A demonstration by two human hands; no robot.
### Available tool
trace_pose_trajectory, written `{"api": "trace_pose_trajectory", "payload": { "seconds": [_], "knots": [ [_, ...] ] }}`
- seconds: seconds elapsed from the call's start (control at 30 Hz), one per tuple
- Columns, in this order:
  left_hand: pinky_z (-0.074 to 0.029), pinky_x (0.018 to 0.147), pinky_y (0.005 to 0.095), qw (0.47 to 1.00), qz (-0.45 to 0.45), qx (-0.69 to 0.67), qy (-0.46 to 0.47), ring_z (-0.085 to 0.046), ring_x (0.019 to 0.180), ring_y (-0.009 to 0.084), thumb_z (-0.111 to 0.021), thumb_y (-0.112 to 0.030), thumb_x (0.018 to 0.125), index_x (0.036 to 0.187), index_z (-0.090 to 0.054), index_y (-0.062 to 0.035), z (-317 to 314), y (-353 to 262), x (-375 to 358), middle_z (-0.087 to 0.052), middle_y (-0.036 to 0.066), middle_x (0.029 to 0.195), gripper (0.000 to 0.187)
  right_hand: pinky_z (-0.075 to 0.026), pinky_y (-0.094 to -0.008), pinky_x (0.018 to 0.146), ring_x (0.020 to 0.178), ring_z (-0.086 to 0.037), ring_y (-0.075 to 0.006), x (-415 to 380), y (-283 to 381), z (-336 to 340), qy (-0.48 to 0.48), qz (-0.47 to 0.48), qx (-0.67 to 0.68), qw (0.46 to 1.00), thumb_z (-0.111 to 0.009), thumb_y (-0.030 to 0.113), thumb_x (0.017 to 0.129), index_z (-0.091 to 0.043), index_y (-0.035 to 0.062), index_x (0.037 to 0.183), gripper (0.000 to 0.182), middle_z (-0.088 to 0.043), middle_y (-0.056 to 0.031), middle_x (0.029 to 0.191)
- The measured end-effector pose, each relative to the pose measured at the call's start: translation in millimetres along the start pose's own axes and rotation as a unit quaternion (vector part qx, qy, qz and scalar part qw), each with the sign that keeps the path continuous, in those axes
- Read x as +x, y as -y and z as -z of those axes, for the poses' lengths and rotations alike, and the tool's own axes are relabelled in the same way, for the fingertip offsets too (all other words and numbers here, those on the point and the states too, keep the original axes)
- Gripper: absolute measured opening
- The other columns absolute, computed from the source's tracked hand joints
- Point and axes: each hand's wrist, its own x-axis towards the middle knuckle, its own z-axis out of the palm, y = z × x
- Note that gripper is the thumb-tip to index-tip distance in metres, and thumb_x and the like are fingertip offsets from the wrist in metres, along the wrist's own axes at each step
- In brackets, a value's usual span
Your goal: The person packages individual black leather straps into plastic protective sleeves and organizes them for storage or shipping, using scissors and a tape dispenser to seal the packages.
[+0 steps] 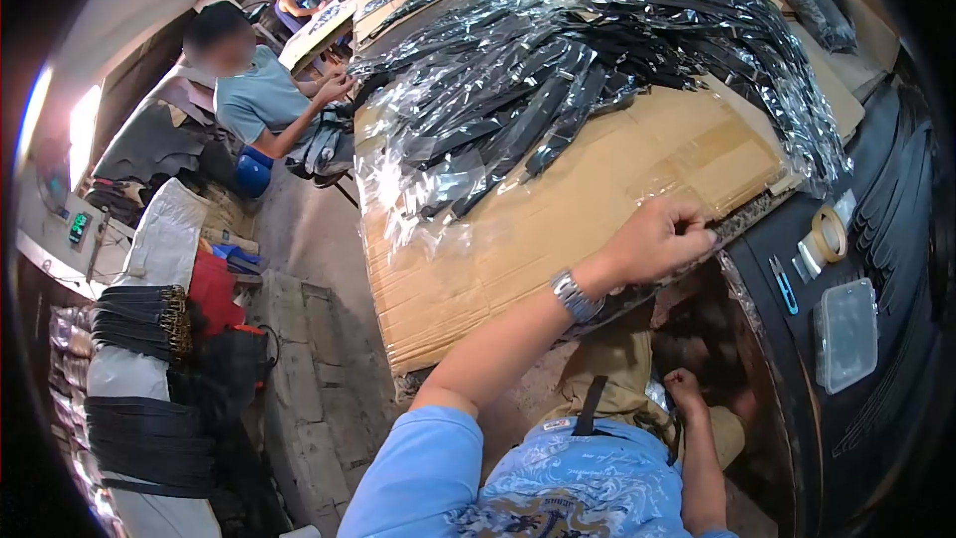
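Observation:
My left hand [665, 237], with a metal watch [575, 296] on its wrist, is over the near edge of the cardboard sheet [558, 249]. Its fingers are curled in, and whatever they might hold is hidden. Close beyond it lies a bit of clear plastic [659, 177]. Down by my lap, my right hand [683, 389] is closed in a fist beside a small pale, shiny thing [659, 396]; I cannot make out anything inside the fist. Long black strips in clear plastic sleeves [518, 110] are heaped across the cardboard.
On the dark surface at right are a roll of tape [829, 233], blue-handled snips [783, 285], a clear plastic box [846, 335] and black strips [891, 179]. A co-worker [264, 100] sits at the table's left side. More black straps [144, 438] hang at lower left.

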Motion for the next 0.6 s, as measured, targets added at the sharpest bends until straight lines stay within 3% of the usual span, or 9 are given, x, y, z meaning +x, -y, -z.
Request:
{"api": "trace_pose_trajectory", "payload": {
  "seconds": [0.17,0.33,0.37,0.47,0.5,0.6],
  "knots": [
    [-0.042,0.051,0.0232,0.994,0.087,0.022,-0.06,-0.053,0.052,0.0061,-0.069,-0.027,0.091,0.072,-0.058,-0.0067,28.7,39.3,29.6,-0.062,-0.001,0.064,0.03,-0.048,-0.0351,0.079,0.092,-0.067,-0.0253,-12.4,12.1,10.3,0.009,-0.027,-0.003,1.0,-0.061,0.017,0.079,-0.073,0.0107,0.092,0.019,-0.072,-0.0101,0.094],
    [-0.047,0.054,0.0239,0.987,0.086,-0.11,-0.075,-0.055,0.058,0.0077,-0.061,-0.013,0.09,0.087,-0.058,-0.0044,47.7,80.0,44.0,-0.062,0.001,0.072,0.01,-0.049,-0.0363,0.086,0.098,-0.066,-0.0291,-4.5,-0.6,4.2,-0.045,-0.034,0.032,0.998,-0.054,0.011,0.085,-0.072,0.0061,0.096,0.021,-0.07,-0.0166,0.1],
    [-0.048,0.056,0.0237,0.985,0.075,-0.141,-0.073,-0.056,0.061,0.0079,-0.059,-0.01,0.09,0.089,-0.058,-0.004,47.8,87.3,43.3,-0.062,0.002,0.075,0.007,-0.047,-0.031,0.06,0.064,-0.057,-0.0168,0.6,-10.3,-1.9,-0.089,0.04,0.033,0.995,-0.056,0.003,0.085,-0.068,0.0044,0.087,0.012,-0.061,-0.0069,0.069],
    [-0.05,0.061,0.0226,0.962,0.081,-0.252,-0.064,-0.059,0.072,0.0089,-0.052,-0.003,0.088,0.09,-0.056,-0.0039,47.3,96.0,38.1,-0.061,0.004,0.082,0.005,-0.047,-0.0319,0.06,0.06,-0.057,-0.0212,3.3,-24.8,-8.7,-0.167,0.182,-0.094,0.965,-0.054,0.001,0.084,-0.067,0.0035,0.088,0.014,-0.061,-0.0101,0.067],
    [-0.05,0.064,0.0227,0.969,0.075,-0.232,-0.047,-0.059,0.076,0.0089,-0.052,-0.003,0.089,0.095,-0.055,-0.0059,51.1,98.2,36.3,-0.059,0.002,0.084,0.008,-0.048,-0.0339,0.061,0.066,-0.061,-0.0236,-5.8,-9.3,-7.2,-0.178,0.156,-0.132,0.963,-0.053,0.0,0.083,-0.066,0.0038,0.086,0.014,-0.063,-0.0119,0.073],
    [-0.048,0.063,0.0223,0.934,0.081,-0.343,-0.063,-0.057,0.075,0.0087,-0.054,-0.003,0.089,0.102,-0.052,-0.0084,58.9,79.0,31.0,-0.057,0.001,0.084,0.015,-0.049,-0.0362,0.066,0.077,-0.065,-0.0236,-22.5,29.7,0.5,-0.093,0.066,-0.104,0.988,-0.053,-0.001,0.082,-0.063,0.0037,0.083,0.011,-0.063,-0.0127,0.083]
  ]
}}
